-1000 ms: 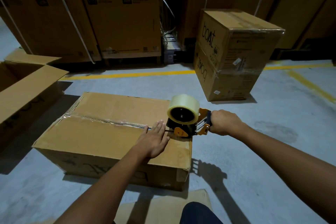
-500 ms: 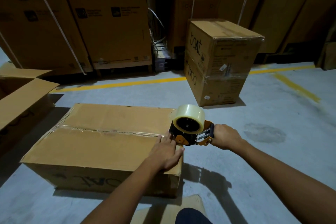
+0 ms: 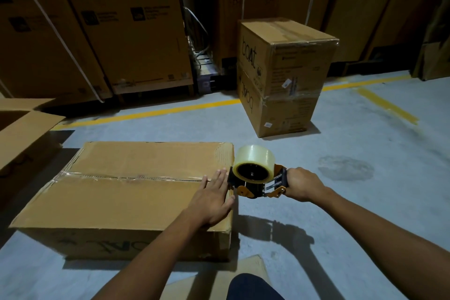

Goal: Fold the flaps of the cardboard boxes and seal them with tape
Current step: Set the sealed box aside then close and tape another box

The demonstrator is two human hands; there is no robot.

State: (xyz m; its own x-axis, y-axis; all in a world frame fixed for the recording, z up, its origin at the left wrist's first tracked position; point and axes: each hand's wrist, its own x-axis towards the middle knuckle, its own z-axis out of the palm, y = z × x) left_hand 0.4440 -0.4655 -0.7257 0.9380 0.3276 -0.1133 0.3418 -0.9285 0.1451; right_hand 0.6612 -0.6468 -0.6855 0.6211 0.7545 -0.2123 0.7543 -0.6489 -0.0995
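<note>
Well, the low cardboard box (image 3: 121,202) sits on the floor (image 3: 341,214), flaps down, a strip of tape (image 3: 121,178) along its middle seam. The left hand (image 3: 214,196) lies flat on the top at the right-hand end, fingers straight and together; the right hand (image 3: 302,186) is curled round the handle of the tape dispenser (image 3: 255,178), just past that edge. I'd press with the flat hand, draw the tape over the edge and down the side, then tear it taut. That side wall is hidden from me, the cutter too, and I cannot tell if the strip is cut.
</note>
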